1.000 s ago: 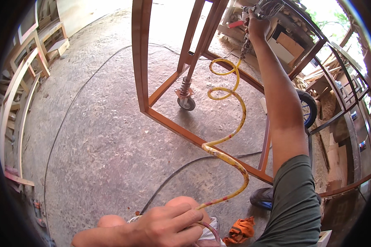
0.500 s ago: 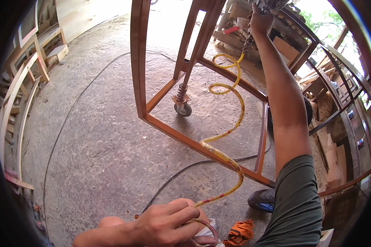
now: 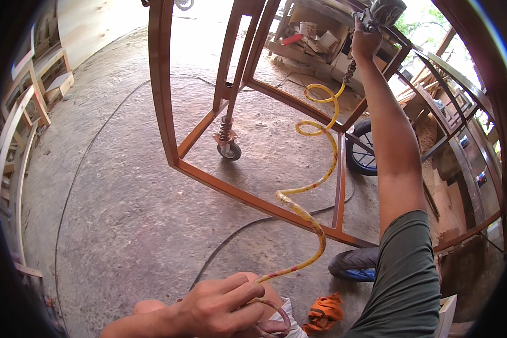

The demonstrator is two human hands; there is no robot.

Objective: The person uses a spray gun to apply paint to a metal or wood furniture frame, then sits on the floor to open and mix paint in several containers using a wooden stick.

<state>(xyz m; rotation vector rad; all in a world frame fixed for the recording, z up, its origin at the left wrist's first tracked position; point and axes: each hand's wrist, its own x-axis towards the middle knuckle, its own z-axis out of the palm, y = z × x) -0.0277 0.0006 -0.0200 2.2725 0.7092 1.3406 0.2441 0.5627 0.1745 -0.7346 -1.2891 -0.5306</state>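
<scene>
At the upper right, my right hand (image 3: pixel 367 44) is wrapped around a spray gun (image 3: pixel 386 12) with a dark round cup, held out at arm's length. From its handle a coiled yellow air hose (image 3: pixel 304 213), spotted with red and dark stains, runs down toward me. My left hand (image 3: pixel 222 304) is closed around a loop of that hose at the bottom, close to my knee. Between and beyond my hands stands a brown-painted metal frame (image 3: pixel 242 201). Part of the hose hangs in front of its lower bar.
A spring-mounted caster (image 3: pixel 228 147) and two spoked wheels, one a black wheel (image 3: pixel 361 149), sit beneath the frame. A dark cable (image 3: pixel 231 239) crosses the concrete floor. An orange cloth (image 3: pixel 324 311) lies near my legs. Wooden frames (image 3: pixel 25 118) line the left side.
The view has shifted, so the frame appears farther left. The spray gun shows more fully, with its cup in sight. Both hands keep their hold.
</scene>
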